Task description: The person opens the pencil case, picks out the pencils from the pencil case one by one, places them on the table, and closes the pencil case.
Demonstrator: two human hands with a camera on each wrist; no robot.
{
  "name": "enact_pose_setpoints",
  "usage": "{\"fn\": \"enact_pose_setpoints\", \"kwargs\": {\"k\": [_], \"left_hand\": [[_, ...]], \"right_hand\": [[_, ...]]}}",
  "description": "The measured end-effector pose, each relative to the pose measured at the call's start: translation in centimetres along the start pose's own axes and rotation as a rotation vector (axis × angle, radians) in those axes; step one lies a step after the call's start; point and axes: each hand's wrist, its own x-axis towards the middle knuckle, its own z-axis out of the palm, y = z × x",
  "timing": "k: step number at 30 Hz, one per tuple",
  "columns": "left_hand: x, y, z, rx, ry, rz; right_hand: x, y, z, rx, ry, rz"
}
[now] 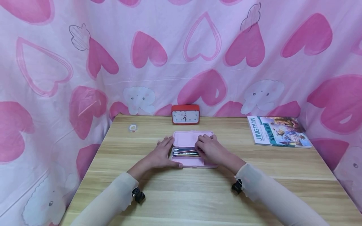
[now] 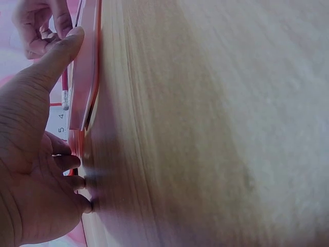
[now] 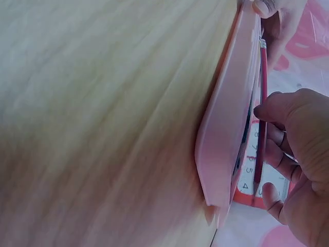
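Note:
A pink pencil case (image 1: pixel 188 161) lies with its lid (image 1: pixel 183 139) raised toward the back, and several pencils (image 1: pixel 183 153) lie in its rear compartment. My right hand (image 1: pixel 212 150) pinches a red pencil (image 3: pixel 263 77) between thumb and fingers, low over the right part of the case. An eraser shows on its end nearer my left hand. That left hand (image 1: pixel 162 155) rests at the case's left end. Its thumb presses the front rim, while the other fingers stretch beside the lid, their tips near the tabletop in the left wrist view.
Behind the case stands a red clock (image 1: pixel 185 115). A small roll of tape (image 1: pixel 132 127) lies at the back left of the wooden table (image 1: pixel 181 194), and a magazine (image 1: pixel 278 131) at the back right. Pink heart-patterned cloth (image 1: pixel 158 78) hangs around the table.

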Motion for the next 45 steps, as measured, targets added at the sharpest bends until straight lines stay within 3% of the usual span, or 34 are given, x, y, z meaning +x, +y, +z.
{"fn": "enact_pose_setpoints", "kwargs": {"k": [15, 24, 32, 45], "left_hand": [[-0.1, 0.1, 0.0, -0.016, -0.006, -0.011], [-0.3, 0.3, 0.0, -0.021, -0.007, -0.019], [-0.2, 0.2, 0.0, -0.030, -0.007, -0.017], [-0.1, 0.2, 0.0, -0.012, -0.010, -0.021]], "right_hand": [[-2.8, 4.1, -2.0, 0.170, 0.056, 0.114], [-5.8, 7.9, -3.1, 0.152, 0.086, 0.225], [-8.4, 11.4, -2.6, 0.149, 0.068, 0.301], [-10.9, 13.6, -2.2, 0.145, 0.047, 0.348]]}}
